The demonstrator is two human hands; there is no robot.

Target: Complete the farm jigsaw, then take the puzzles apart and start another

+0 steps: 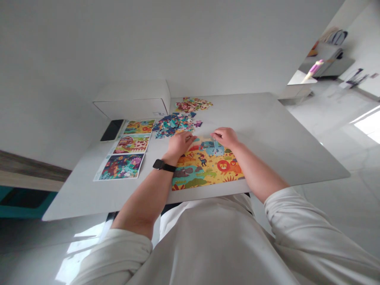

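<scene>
A jigsaw puzzle [204, 172] with a lion, a hippo and other animals on yellow lies flat at the table's near edge. My left hand [180, 143] rests by its upper left corner, fingers curled together; whatever they may hold is hidden. At the upper right edge, my right hand [226, 137] has thumb and fingertips pinched, and what is between them is too small to make out. Just beyond my left hand sits a pile of dark blue and teal puzzle pieces [172, 125]. Farther back lies a second pile of red and cream pieces [192, 104].
Three picture sheets, a yellow animal one [139, 126], a farm one [132, 143] and a dark floral one [121, 166], lie in a column on the left. Beside them is a black phone [112, 130]. A white box [133, 107] stands against the wall on the grey table [267, 118].
</scene>
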